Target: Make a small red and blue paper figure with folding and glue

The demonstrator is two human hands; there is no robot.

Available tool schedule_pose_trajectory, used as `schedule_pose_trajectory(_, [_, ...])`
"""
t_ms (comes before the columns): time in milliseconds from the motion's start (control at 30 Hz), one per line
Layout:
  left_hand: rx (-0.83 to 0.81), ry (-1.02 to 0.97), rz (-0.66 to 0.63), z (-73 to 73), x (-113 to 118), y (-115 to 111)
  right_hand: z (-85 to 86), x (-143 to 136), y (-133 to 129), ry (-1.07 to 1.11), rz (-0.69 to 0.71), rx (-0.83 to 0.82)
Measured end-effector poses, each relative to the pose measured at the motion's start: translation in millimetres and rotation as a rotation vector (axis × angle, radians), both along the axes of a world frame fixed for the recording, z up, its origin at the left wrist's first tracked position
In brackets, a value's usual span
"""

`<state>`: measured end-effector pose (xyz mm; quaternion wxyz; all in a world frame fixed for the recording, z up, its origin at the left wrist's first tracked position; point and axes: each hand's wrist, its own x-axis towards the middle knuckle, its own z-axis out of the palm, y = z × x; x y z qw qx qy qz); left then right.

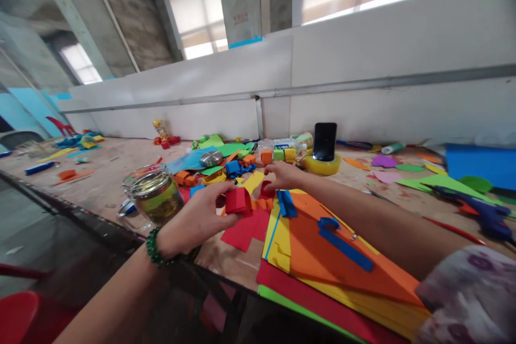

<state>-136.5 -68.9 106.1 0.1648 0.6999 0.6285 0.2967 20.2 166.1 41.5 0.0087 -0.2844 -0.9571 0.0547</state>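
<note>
My left hand (pixel 199 217), with a green bead bracelet on the wrist, grips a folded red paper piece (pixel 238 200) above the table's near edge. My right hand (pixel 285 174) reaches forward over the table and rests its fingers on a small red paper scrap (pixel 266 191) beside orange folded strips (pixel 263 204). Under my right forearm lies a stack of coloured sheets, orange on top (pixel 322 258), with blue strips (pixel 344 247) on it. A flat red sheet (pixel 245 231) lies just below the held piece.
A glass jar with a metal lid (pixel 155 196) stands left of my left hand. Folded paper blocks (pixel 242 164) and scraps litter the middle. A phone (pixel 324 141) leans upright in a yellow tape roll (pixel 322 165). A blue glue gun (pixel 479 209) lies at right. A white partition wall (pixel 363 80) backs the table.
</note>
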Motion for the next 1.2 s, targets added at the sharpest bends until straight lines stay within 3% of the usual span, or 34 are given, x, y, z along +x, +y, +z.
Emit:
schedule_pose_trajectory(133, [0.043,0.009,-0.015,6.3,9.8,-1.3,3.3,-13.6,-4.3,-0.013,0.000,-0.067])
schedule_pose_trajectory(233, [0.056,0.001,-0.044,5.0,15.2,-6.3,10.8,-7.7,-17.0,-0.011,-0.028,-0.083])
schedule_pose_trajectory(433, [0.021,-0.117,-0.122,7.6,19.2,-4.0,17.9,69.0,-81.2,0.068,-0.108,-0.086])
schedule_pose_trajectory(533, [0.022,-0.089,-0.174,12.0,26.8,11.2,9.2,105.5,-119.5,0.036,-0.180,-0.123])
schedule_pose_trajectory(633, [0.052,-0.025,-0.278,11.8,41.0,31.2,4.3,127.0,-141.9,0.005,-0.233,-0.158])
schedule_pose_trajectory(833, [0.013,0.024,-0.459,3.3,71.4,58.4,9.9,175.3,-143.4,0.121,-0.314,-0.241])
schedule_pose_trajectory(1033, [-0.038,0.036,-0.497,-2.3,80.0,69.5,8.4,234.7,-131.4,0.340,-0.414,-0.146])
schedule_pose_trajectory(1200, [-0.057,0.079,-0.472,-8.0,82.2,76.3,20.3,259.2,-120.9,0.512,-0.539,-0.072])
